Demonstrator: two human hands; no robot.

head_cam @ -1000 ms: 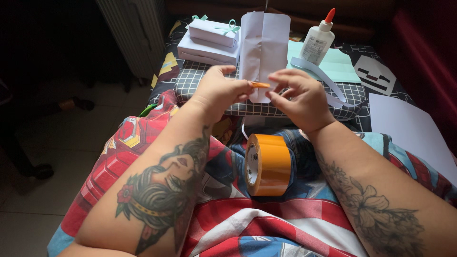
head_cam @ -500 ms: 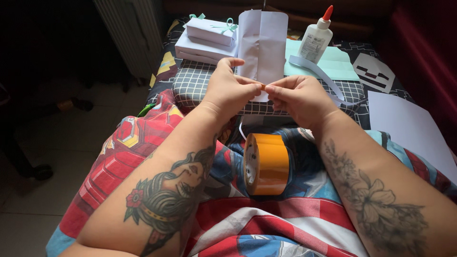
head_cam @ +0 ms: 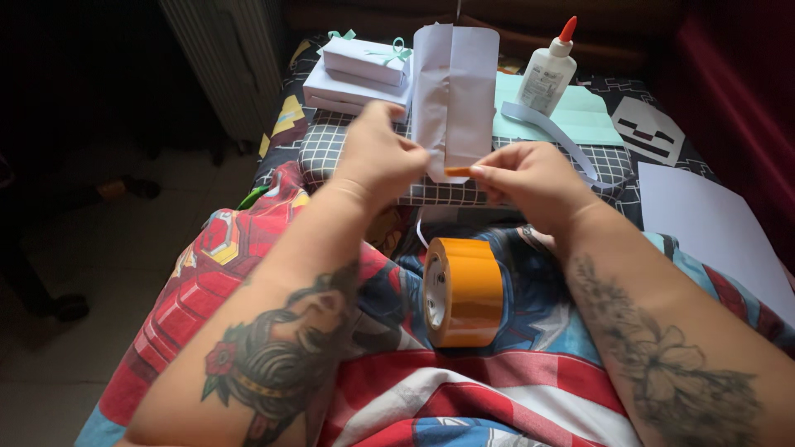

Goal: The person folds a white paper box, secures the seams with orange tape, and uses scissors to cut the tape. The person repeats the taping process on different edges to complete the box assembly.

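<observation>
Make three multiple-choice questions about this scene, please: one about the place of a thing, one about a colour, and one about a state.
1. Where does the wide roll of orange tape stand?
A. on the colourful blanket between the forearms
B. on the stack of white boxes
C. beside the glue bottle

2. What colour is the cap of the white plastic glue bottle?
A. blue
B. red
C. green

3. How is the folded white paper piece at this moment?
A. lying flat and untouched
B. held up by both hands, a short orange tape strip at its lower edge
C. crumpled into a ball

Answers:
1 A: the roll stands on edge on the blanket, below the hands.
2 B: the pointed cap is red.
3 B: the left hand and right hand grip its lower end.
</observation>
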